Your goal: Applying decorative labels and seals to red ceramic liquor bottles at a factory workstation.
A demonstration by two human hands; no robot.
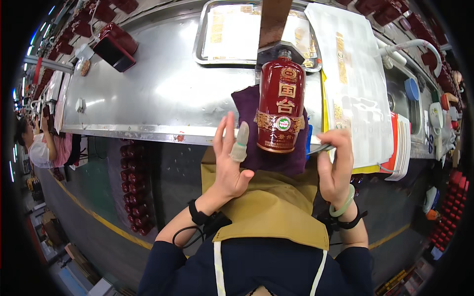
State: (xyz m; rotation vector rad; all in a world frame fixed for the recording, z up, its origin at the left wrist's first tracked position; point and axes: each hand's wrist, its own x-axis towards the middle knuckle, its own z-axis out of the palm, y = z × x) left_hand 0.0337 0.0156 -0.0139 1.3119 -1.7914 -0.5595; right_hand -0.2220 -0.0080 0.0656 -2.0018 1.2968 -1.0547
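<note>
A dark red glass bottle (281, 106) with gold lettering and a gold band rests on a purple cloth (248, 104) at the table's front edge. Its neck points away from me, against a dark angular block (295, 51). My left hand (228, 170) is just left of the bottle, apart from it, holding nothing with its fingers spread. A whitish cover (240, 143) sheathes one of its fingers. At the bottle's lower right, my right hand (337, 170) pinches a slim grey tool (322, 148) whose exact kind I cannot make out.
A metal tray (199, 49) with decal sheets stands behind the bottle. White sheets (358, 98) with gold decals are stacked to the right, before a sink (422, 116). A dark red box (118, 39) sits far left. Another person (44, 145) works at the left.
</note>
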